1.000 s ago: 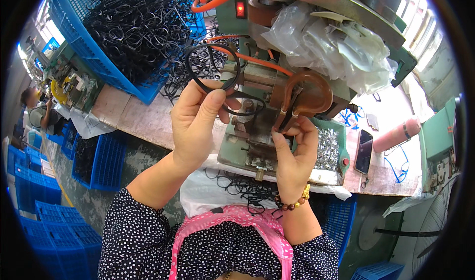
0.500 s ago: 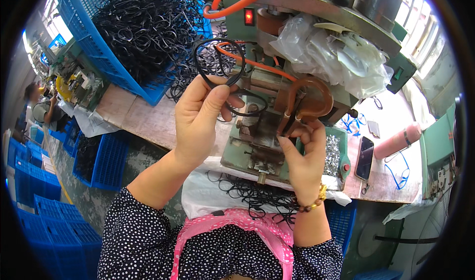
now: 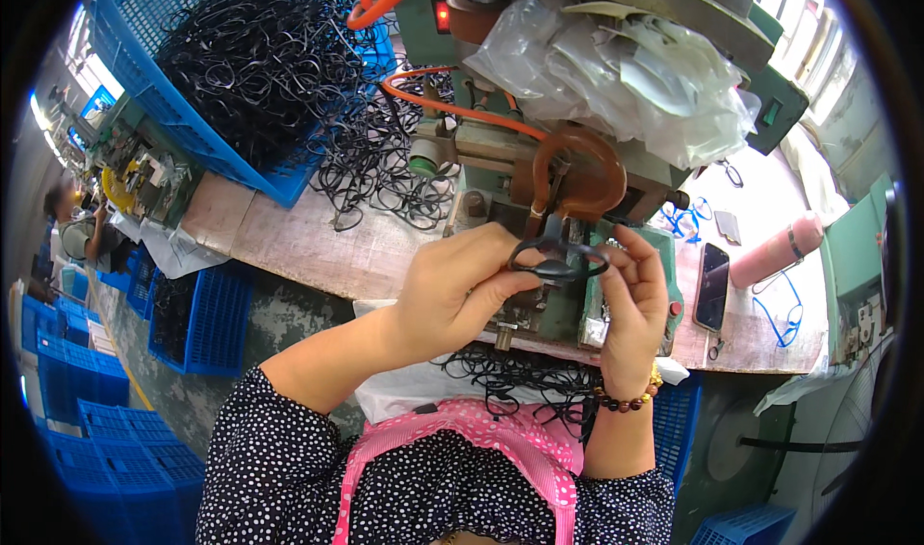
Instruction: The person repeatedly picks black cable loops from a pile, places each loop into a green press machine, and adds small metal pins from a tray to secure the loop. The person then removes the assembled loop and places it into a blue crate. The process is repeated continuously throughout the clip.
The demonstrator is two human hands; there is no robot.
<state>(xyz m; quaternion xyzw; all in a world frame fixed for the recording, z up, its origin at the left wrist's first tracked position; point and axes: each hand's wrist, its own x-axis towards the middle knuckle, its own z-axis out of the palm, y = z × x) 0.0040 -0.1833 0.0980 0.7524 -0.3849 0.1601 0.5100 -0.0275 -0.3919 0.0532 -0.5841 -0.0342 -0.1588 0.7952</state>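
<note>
Both hands pinch one black plastic spectacle frame (image 3: 558,259) in front of the green metal machine (image 3: 500,150): left hand (image 3: 452,290) grip closed on its left side, right hand (image 3: 635,299) on its right.

Left hand (image 3: 452,290) and right hand (image 3: 635,304) pinching a black eyeglass frame (image 3: 556,259) between them, just below a brown curved machine part (image 3: 577,174). Behind, blue crate (image 3: 144,83) heaped with black frames (image 3: 260,54). Phone (image 3: 712,285) and pink bottle (image 3: 775,251) lying on wooden bench (image 3: 298,242).
</note>
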